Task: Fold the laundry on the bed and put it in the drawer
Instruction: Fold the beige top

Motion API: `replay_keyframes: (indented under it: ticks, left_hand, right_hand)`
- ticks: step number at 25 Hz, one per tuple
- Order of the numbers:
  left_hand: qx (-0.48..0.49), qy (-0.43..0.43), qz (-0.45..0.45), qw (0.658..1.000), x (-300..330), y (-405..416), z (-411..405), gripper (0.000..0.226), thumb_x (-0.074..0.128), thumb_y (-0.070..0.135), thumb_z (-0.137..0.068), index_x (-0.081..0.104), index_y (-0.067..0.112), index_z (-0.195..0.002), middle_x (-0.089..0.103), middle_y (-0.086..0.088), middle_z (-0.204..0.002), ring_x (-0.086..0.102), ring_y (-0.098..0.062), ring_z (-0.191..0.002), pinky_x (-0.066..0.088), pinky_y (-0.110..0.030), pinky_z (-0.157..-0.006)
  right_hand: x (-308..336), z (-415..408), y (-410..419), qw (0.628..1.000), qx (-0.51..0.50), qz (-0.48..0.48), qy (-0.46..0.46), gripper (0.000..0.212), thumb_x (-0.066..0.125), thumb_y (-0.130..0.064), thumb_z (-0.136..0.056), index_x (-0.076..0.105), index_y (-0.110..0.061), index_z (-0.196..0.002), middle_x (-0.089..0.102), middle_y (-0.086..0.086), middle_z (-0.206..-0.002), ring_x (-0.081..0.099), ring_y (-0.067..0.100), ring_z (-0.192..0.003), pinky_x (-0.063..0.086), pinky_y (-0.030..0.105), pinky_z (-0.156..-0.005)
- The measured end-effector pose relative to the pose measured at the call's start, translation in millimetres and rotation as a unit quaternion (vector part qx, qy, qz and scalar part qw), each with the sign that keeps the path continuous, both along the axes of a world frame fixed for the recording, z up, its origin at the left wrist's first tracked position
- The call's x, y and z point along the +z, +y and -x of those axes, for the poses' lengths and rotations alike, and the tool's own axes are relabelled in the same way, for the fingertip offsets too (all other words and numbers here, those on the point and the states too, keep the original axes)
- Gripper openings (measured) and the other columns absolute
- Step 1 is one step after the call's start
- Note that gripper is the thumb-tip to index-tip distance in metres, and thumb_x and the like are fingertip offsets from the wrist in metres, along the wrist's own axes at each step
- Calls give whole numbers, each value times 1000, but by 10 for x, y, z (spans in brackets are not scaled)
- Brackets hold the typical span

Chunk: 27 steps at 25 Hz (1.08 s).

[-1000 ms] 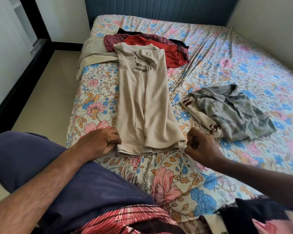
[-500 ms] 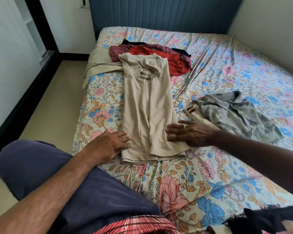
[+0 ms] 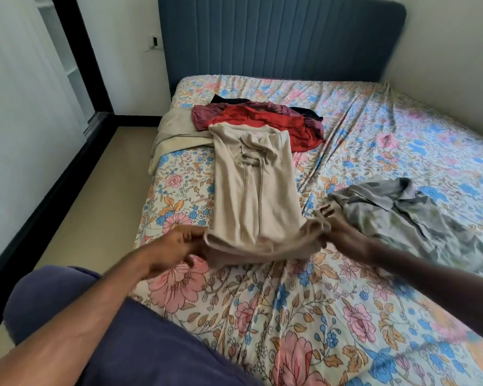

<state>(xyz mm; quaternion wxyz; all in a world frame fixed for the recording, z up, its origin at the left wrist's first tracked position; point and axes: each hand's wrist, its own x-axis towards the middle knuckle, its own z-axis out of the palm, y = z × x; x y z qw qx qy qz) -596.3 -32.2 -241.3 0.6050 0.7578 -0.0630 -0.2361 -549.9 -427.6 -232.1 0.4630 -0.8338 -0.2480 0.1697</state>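
**Beige shirt taken up by its near hem**

The beige shirt (image 3: 255, 190) lies on the bed (image 3: 290, 316), folded into a narrow strip. Its long axis runs from 6 o'clock up to 12 o'clock, collar end toward the headboard (image 3: 276, 37), hem toward the person. The left hand (image 3: 176, 249) pinches the hem corner at about 8 o'clock of the strip, fingers curled round the cloth; the right hand (image 3: 338, 235) grips the opposite corner at 4 o'clock, cloth bunched in its fingers. The hem is lifted slightly off the sheet between them.

By my guess it is light, thin knit: limp, no stiffness, sagging wherever unsupported, not slippery or fragile. The two hem corners look the right hold for carrying the bottom up toward the collar.

At 12 o'clock waits a red and maroon pile (image 3: 262, 121); at 3 o'clock lies a grey patterned shirt (image 3: 407, 218), rumpled.
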Motion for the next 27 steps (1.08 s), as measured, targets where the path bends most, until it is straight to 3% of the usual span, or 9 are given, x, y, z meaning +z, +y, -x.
replay_keyframes:
  ticks: [2,4,6,8,12,17,20,23,27]
  left_hand:
    - [166,56,80,981,14,-123,-315,19,57,18,-101,72,12,-111,72,-21,-116,70,-25,-87,54,-38,-70]
    - [307,106,104,940,-122,-283,-506,37,65,41,-94,72,6,-105,73,-23,-110,73,-28,-84,59,-41,-71]
    - [379,121,99,912,-358,-393,-455,71,72,69,-74,73,5,-103,77,-16,-98,75,-31,-87,62,-44,-78]
    - [434,83,76,894,-476,-461,-392,76,77,73,-69,72,1,-94,77,-13,-87,75,-31,-85,62,-48,-79]
    - [436,-59,-16,898,-395,-749,-278,21,76,28,-88,69,12,-100,72,-2,-93,70,-16,-84,57,-28,-68]
    - [460,-88,-65,881,-353,-966,-379,18,72,30,-92,63,17,-100,63,10,-86,59,-2,-75,43,-20,-59]
    - [524,4,-86,847,-307,-938,-681,38,69,44,-92,64,7,-85,67,-4,-76,62,-17,-65,48,-29,-56]
    - [531,65,-92,840,-246,-877,-901,34,70,36,-93,65,2,-95,66,-7,-76,64,-19,-64,57,-35,-61]
    - [511,-66,-117,849,-225,-923,-1026,17,61,22,-100,65,5,-102,67,-7,-87,65,-22,-75,54,-35,-66]
  right_hand:
    - [-59,-295,68,972,-172,-62,150,29,47,-29,-106,65,-5,-107,64,14,-93,57,25,-72,46,35,-59]
    - [-185,-414,105,932,-275,-86,221,40,62,-39,-94,61,0,-96,62,17,-82,56,21,-58,44,32,-48]
    - [-326,-376,158,914,-327,-123,206,51,68,-55,-86,61,-5,-87,59,7,-68,51,17,-50,41,27,-46]
    - [-441,-307,272,924,-355,-82,112,60,67,-70,-81,63,-11,-84,61,1,-71,54,16,-57,45,28,-54]
    - [-490,-262,614,903,-409,113,-70,63,53,-85,-81,64,-27,-103,71,-6,-90,68,13,-77,55,32,-70]
    - [-317,-487,762,875,-431,209,-67,68,58,-75,-83,48,-28,-132,71,1,-112,68,25,-96,57,40,-80]
    - [-208,-679,786,883,-418,211,-38,73,60,-71,-85,45,-23,-137,67,9,-125,64,32,-112,54,43,-89]
    - [-124,-866,789,895,-400,197,3,61,64,-59,-90,58,-15,-132,67,11,-127,64,31,-111,53,39,-88]
    - [-272,-869,846,905,-405,90,-88,32,61,-48,-98,72,-21,-111,75,1,-109,67,19,-91,49,32,-72]
